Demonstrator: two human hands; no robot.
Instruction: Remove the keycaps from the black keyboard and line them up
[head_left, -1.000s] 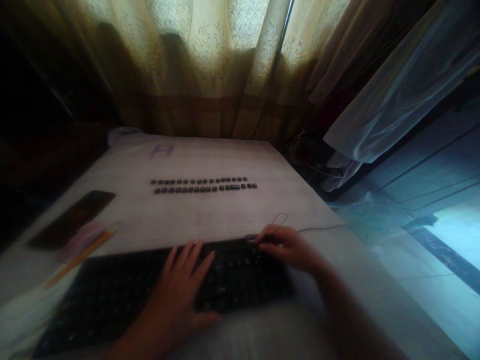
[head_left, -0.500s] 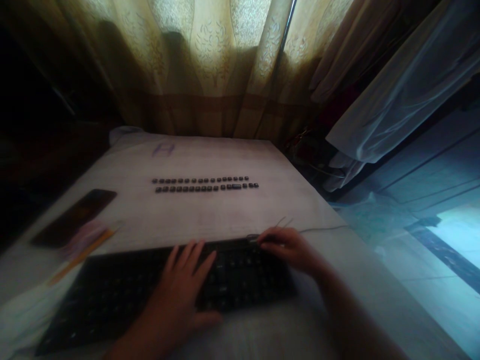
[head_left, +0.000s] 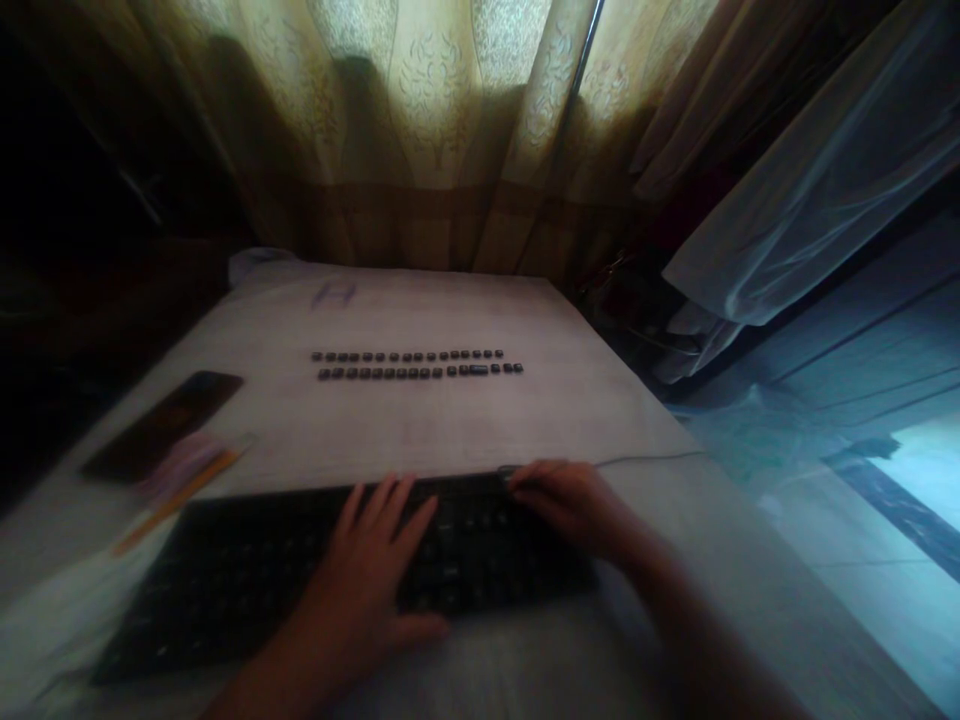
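A black computer keyboard [head_left: 495, 560] lies slightly tilted across the near part of the table. My left hand [head_left: 371, 570] rests over its middle, fingers spread and thumb apart, holding nothing. At the keyboard's upper right, my right hand [head_left: 566, 500] has its fingers pinched together low over the keys. A thin wire tool [head_left: 505, 470] shows at its fingertips, blurred and mostly hidden. Farther back, small black keycaps [head_left: 407, 357] stand in two rows, with one wider keycap [head_left: 478, 370] in the nearer row.
Left of the keyboard lie a dark phone [head_left: 165, 425], a crumpled pink cloth [head_left: 178, 465] and an orange stick-like brush or pencil [head_left: 176, 502]. A thin cable [head_left: 652, 458] runs right to the table edge. Curtains [head_left: 435, 120] hang behind the white-covered table [head_left: 450, 300].
My right hand has tilted down closer to the keys, and the wire ends that stuck up above it no longer show. My left hand stays spread on the keyboard. The whole view has shifted slightly.
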